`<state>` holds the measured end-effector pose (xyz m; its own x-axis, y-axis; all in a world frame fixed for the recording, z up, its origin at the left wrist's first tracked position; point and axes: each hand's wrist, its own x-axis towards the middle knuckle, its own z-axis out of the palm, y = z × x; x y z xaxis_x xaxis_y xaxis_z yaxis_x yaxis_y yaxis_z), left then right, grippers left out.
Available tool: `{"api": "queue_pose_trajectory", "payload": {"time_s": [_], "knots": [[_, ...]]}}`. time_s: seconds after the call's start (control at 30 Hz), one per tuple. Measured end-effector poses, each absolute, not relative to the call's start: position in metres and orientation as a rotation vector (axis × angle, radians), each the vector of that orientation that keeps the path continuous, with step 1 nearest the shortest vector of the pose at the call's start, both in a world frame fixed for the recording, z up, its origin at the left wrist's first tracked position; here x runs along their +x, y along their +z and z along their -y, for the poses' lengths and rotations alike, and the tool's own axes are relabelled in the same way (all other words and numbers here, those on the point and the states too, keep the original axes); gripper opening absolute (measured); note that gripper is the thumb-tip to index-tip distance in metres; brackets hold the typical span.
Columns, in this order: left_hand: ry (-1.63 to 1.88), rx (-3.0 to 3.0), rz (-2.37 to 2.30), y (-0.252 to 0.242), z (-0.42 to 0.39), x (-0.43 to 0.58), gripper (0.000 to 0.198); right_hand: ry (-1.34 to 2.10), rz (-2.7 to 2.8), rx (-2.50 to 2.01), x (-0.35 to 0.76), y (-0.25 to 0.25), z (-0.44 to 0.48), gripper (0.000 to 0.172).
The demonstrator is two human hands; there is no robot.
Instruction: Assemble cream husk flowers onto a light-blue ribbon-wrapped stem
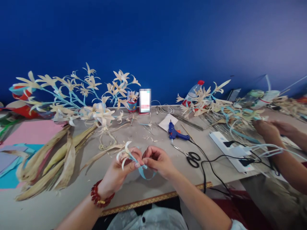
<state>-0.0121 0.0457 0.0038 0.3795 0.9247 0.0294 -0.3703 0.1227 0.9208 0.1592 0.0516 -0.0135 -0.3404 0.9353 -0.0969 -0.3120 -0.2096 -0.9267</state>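
Pale flower (126, 154), seven o'clock of the view, petals formed; stem pinched by left hand (122, 169). Blue strip (141, 173), looped loose: wrapping apparently unfinished. Right hand (161, 163), pinching strip. Flower spray (200, 101), two o'clock: apparently assembled.

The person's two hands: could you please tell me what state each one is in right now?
Left hand: closed, holding the pale flower by its stem.
Right hand: closed, apparently pinching the blue strip.

Deep blue wall (144, 38), paler purple at right; grey table (28, 214) below, gold-patterned trim (148, 201) along front.
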Motion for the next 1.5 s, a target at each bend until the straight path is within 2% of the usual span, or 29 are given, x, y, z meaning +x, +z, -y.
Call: {"api": "queue_pose_trajectory", "payload": {"time_s": [0.57,0.77,0.87,0.93,1.0,1.07,1.17,1.27,1.5], "knots": [[0.978,0.961,-0.649,0.005,-0.045,-0.004,0.016,2.29,0.985,-0.559,0.153,-0.022,-0.059,0.039],[1.064,0.888,-0.672,0.003,-0.046,-0.003,0.011,2.229,1.192,-0.668,0.154,-0.029,-0.065,0.046],[1.087,0.813,-0.699,-0.001,-0.048,-0.003,0.007,1.952,1.451,-0.886,0.164,-0.023,-0.066,0.043],[1.159,0.742,-0.763,-0.005,-0.051,-0.003,0.005,1.512,1.601,-1.087,0.173,-0.015,-0.061,0.03],[1.21,0.649,-0.832,-0.008,-0.053,-0.003,0.008,0.934,1.722,-1.222,0.181,-0.006,-0.05,0.017],[1.209,0.571,-0.868,-0.011,-0.055,-0.002,0.011,0.481,1.872,-1.185,0.184,0.003,-0.037,0.018],[1.192,0.518,-0.86,-0.011,-0.054,0.0,0.012,0.016,2.156,-1.031,0.177,0.007,-0.023,0.022],[1.162,0.512,-0.828,-0.008,-0.052,0.002,0.01,-0.272,2.26,-1.013,0.164,0.005,-0.024,0.024],[1.14,0.585,-0.776,-0.009,-0.05,0.003,0.005,-0.532,2.416,-0.851,0.152,0.016,-0.044,0.011]]}}
